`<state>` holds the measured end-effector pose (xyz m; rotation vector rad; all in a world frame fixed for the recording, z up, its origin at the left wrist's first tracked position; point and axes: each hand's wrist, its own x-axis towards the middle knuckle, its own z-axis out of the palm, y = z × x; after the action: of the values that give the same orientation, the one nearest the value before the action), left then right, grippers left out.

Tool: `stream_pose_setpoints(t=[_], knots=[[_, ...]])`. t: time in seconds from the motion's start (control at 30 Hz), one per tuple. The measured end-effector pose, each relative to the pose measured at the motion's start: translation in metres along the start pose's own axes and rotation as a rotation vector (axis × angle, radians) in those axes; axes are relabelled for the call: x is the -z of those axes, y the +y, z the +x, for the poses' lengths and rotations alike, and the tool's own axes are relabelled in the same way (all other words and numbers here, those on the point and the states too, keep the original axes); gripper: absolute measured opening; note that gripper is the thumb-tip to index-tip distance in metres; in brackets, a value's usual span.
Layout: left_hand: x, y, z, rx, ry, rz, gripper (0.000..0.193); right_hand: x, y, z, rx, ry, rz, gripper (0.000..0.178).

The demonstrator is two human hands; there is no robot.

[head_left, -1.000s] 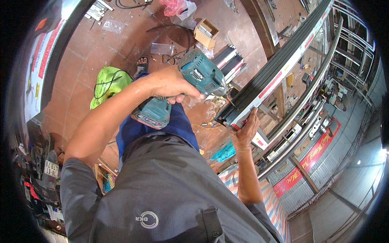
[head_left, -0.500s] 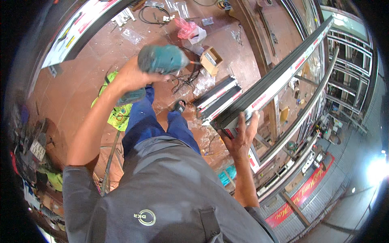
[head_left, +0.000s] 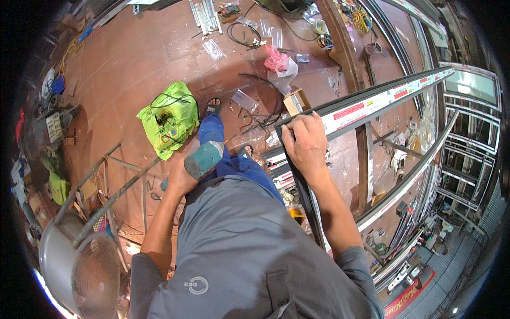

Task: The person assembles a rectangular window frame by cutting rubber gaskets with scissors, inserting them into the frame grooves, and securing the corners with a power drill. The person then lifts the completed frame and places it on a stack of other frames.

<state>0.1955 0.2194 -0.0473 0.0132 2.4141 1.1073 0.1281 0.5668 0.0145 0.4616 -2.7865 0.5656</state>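
Note:
My left hand [head_left: 180,174] is closed round a teal cordless drill [head_left: 204,159], held low in front of my left thigh. A thin bit juts from its front, pointing away from my body. My right hand [head_left: 307,139] is curled over the near corner of a long dark metal frame [head_left: 348,114]. White film with red labels covers the frame's side. One frame bar stretches away to the far right, and another drops from the corner towards my right side. My right fingertips are bent down at the corner, partly hidden.
A yellow-green bag [head_left: 171,119] and a small cardboard box [head_left: 296,101] rest on the brown tiled floor [head_left: 127,69]. Beyond them lie a pink plastic bag [head_left: 279,59], cables and plastic scraps. A grey fan [head_left: 79,266] is at the lower left, and metal racks [head_left: 467,143] line the right.
The drill in my left hand has come down and nearer my body. My right hand has shifted onto the frame's corner, whose second bar now shows beside me. The whole view has turned.

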Motion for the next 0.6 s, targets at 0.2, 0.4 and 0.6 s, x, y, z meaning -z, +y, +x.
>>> stream_pose_setpoints(t=[0.2,0.4,0.6], knots=[[-0.039,-0.005,-0.053,0.006,0.165,0.001,0.041,0.008,-0.006,-0.004,0.071,-0.086,-0.020,0.018],[-0.050,0.009,-0.068,-0.087,0.228,-0.131,0.049,0.031,0.003,0.006,0.194,-0.268,0.162,0.017],[-0.072,0.015,-0.074,-0.157,0.342,-0.348,0.050,0.025,0.019,0.005,0.105,-0.389,0.415,0.018]])
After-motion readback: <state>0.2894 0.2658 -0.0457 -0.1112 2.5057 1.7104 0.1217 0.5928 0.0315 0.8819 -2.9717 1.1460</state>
